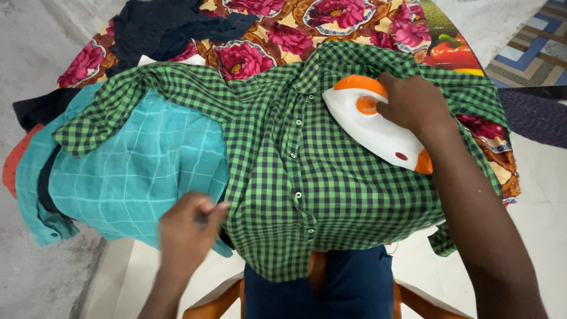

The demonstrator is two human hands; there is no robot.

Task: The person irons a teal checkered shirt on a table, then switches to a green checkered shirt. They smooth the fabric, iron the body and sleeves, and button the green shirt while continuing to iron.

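Observation:
A green and navy checked shirt (295, 171) lies spread over a table covered with a floral cloth (277, 35). My right hand (413, 103) grips the handle of a white and orange iron (366, 124), which rests on the shirt's right upper part beside the button placket. My left hand (189, 227) is at the shirt's lower left edge, where it meets a teal checked garment (136, 171); its fingers are curled and blurred, seemingly pinching the cloth.
A dark navy garment (171, 26) lies at the table's far left, and an orange-red cloth (15, 162) peeks out at the left edge. A wooden chair with blue cloth (348, 289) stands below the table's front. Tiled floor surrounds the table.

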